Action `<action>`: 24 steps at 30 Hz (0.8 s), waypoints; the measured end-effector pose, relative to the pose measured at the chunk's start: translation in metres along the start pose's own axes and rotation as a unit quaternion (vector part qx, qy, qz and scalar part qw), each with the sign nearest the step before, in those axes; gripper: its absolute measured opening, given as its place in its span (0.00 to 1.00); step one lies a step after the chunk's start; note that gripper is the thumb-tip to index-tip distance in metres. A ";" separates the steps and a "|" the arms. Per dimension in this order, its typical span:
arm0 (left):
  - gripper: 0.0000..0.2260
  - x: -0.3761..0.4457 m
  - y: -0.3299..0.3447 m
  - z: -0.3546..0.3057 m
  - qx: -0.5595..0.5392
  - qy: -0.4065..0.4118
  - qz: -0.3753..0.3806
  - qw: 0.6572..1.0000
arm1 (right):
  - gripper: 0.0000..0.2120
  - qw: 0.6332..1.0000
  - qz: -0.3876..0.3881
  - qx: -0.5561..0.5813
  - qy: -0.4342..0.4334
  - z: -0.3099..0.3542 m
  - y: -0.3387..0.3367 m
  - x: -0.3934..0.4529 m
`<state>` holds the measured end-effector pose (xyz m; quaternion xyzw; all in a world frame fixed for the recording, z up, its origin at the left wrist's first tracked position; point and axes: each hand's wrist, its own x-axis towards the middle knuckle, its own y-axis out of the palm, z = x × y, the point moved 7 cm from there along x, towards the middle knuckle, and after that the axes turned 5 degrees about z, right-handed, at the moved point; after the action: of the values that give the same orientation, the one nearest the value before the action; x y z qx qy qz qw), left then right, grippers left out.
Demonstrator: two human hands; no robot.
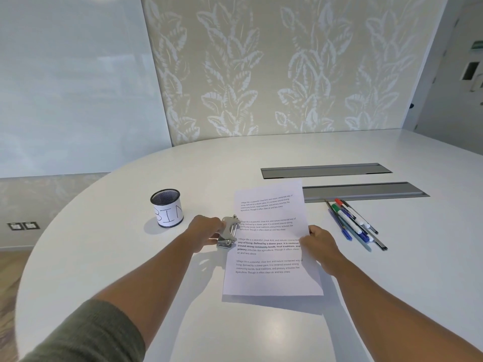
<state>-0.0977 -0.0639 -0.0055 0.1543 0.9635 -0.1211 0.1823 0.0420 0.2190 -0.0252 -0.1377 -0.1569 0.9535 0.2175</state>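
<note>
A printed sheet of paper (pixel 271 257) with several text paragraphs is held slightly above the white table (pixel 130 270), casting a shadow below it. My right hand (pixel 320 246) pinches its right edge. A small metal hole punch (pixel 228 232) sits at the sheet's left edge, which lies in the punch's slot. My left hand (pixel 206 231) grips the punch from the left.
A black mesh cup (pixel 167 207) with a white label reading "BIN" stands left of the punch. Several pens and markers (pixel 355 223) lie right of the sheet. Two grey cable hatches (pixel 326 170) are set into the table behind.
</note>
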 end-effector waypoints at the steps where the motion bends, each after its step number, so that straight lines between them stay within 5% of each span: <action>1: 0.11 0.000 0.000 0.001 0.003 -0.003 0.005 1.000 | 0.13 1.000 0.003 0.001 0.004 -0.002 0.001 0.000; 24: 0.10 -0.010 -0.002 0.041 0.049 -0.043 0.004 0.998 | 0.06 0.995 0.066 -0.062 0.032 -0.014 0.026 -0.006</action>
<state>-0.0768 -0.0802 -0.0385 0.1616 0.9469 -0.1744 0.2167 0.0417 0.1972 -0.0465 -0.1917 -0.1990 0.9493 0.1497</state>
